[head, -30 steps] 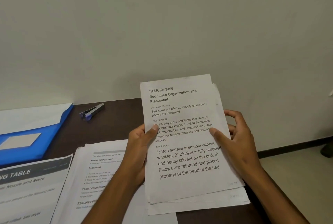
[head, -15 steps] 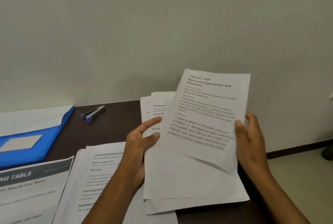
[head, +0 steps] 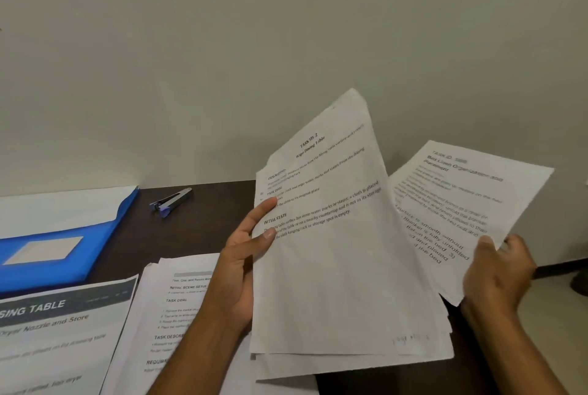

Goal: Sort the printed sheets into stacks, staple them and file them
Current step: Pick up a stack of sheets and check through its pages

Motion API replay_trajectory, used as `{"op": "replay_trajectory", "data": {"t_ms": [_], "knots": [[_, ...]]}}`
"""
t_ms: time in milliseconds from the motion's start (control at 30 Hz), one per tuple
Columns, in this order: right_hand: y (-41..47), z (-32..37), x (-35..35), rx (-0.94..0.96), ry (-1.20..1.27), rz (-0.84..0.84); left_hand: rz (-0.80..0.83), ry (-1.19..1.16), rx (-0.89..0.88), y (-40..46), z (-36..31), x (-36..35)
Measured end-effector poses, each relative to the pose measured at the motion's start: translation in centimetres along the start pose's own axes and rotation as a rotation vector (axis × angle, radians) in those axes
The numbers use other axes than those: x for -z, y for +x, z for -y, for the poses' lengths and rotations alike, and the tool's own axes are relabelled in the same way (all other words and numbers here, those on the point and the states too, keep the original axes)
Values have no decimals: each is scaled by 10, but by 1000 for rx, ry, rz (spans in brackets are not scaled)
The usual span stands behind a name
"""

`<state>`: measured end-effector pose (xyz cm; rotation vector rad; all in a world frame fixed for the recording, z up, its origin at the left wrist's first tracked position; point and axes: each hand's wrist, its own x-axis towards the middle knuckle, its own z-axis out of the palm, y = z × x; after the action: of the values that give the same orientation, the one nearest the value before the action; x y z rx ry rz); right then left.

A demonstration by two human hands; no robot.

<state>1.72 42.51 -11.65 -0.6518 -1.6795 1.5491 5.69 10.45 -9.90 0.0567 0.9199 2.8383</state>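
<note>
Left hand (head: pixel 245 264) grips a sheaf of printed sheets (head: pixel 334 267) at its left edge, thumb on the front face, fingers behind; sheaf is raised over the counter (head: pixel 197 229) and tilted, top sheet reads "Wipe Dining Table". Lower corners fan out, so several sheets in it, count unreadable.

Right hand (head: pixel 499 273) pinches a single sheet (head: pixel 464 203) by its lower right edge, fingers curled round it. That sheet ("Bed Linen Organization...") sits right of the sheaf, clear of the top sheet's face; its left edge runs behind the sheaf, contact there can't be told. Text is motion-blurred.

Around:
- Stapler (head: pixel 171 199), grey with blue tip, lying on the dark counter near the wall (head: pixel 286 44), well apart from both hands.
- Blue folder (head: pixel 63 251) at far left on the counter, pale label window on its cover, white paper showing above its top edge.
- Flat stack (head: pixel 178 305) of printed sheets on the counter under the left forearm, partly covered by the arm and the sheaf.
- Another printed sheet (head: pixel 63 331) with a dark header band ("...SING TABLE") at lower left, overlapping the folder's near edge, just beside the flat stack.

Sheaf hides the counter's centre-right area. Floor and skirting visible at far right, past the counter edge.
</note>
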Motion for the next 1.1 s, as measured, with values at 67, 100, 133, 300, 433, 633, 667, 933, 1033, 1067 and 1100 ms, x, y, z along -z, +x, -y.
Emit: {"op": "replay_trajectory", "data": {"t_ms": [67, 100, 133, 300, 433, 633, 667, 933, 1033, 1067, 1100], "knots": [[-2, 0, -1, 26, 35, 109, -5, 22, 0, 1, 1, -1], [-3, 1, -1, 21, 63, 182, -12, 40, -4, 1, 2, -1], [-6, 4, -1, 9, 89, 269, -20, 63, -9, 2, 2, -2], [-25, 20, -4, -19, 155, 655, -53, 237, -22, 5, 8, -2], [-32, 25, -5, -25, 194, 778, -57, 314, -43, 6, 10, 0], [-34, 24, -6, -18, 160, 758, -46, 335, -62, 6, 9, 0], [-35, 24, -6, -16, 152, 757, -45, 337, -60, 6, 9, 0], [-43, 29, -9, -83, 208, 855, -44, 380, -40, 6, 11, -1], [-44, 33, -8, -131, 235, 916, -44, 405, -44, 6, 11, -1], [-45, 35, -7, -140, 216, 911, -46, 416, -45, 6, 12, -2], [-47, 36, -6, -141, 180, 892, -48, 426, -45, 6, 13, -2]]}}
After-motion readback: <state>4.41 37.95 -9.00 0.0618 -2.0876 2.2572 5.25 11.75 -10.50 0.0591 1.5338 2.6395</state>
